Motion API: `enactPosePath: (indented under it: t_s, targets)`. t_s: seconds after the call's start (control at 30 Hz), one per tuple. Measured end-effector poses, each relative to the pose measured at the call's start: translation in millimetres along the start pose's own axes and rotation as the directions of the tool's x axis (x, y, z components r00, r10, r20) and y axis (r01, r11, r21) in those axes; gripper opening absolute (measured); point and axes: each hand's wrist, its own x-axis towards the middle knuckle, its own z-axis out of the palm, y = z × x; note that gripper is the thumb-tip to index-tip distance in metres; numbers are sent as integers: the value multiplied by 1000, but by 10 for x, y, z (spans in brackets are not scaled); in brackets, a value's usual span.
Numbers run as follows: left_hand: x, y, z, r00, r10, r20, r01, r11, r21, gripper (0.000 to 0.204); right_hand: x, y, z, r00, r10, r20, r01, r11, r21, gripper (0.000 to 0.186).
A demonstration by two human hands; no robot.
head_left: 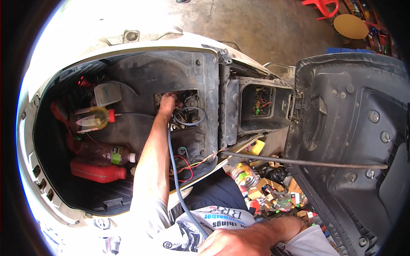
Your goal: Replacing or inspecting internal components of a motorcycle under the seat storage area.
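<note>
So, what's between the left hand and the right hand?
In the head view, a grey hose runs from near the left hand down to the right hand, over the shirt.

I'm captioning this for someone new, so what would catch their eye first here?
The long black bin at left, with a red bottle lying inside. Then the left hand, reaching into an opening in that bin, with a grey hose running from beside it toward the right hand below. A raised black seat dominates the right.
</note>
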Motion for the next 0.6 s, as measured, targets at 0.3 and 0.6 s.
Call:
enactPosePath:
  t_s: [0.3, 0.6]
  targets:
    - [8, -20, -7, 1000, 7, -17, -7, 1000, -28, 28, 10, 2, -15, 1000, -1, 5, 1, 1000, 8, 27]
    - [2, -11, -16, 999, -5, -34, 4, 1000, -30, 26, 17, 16, 20, 1000, 4, -1, -4, 1000, 7, 26]
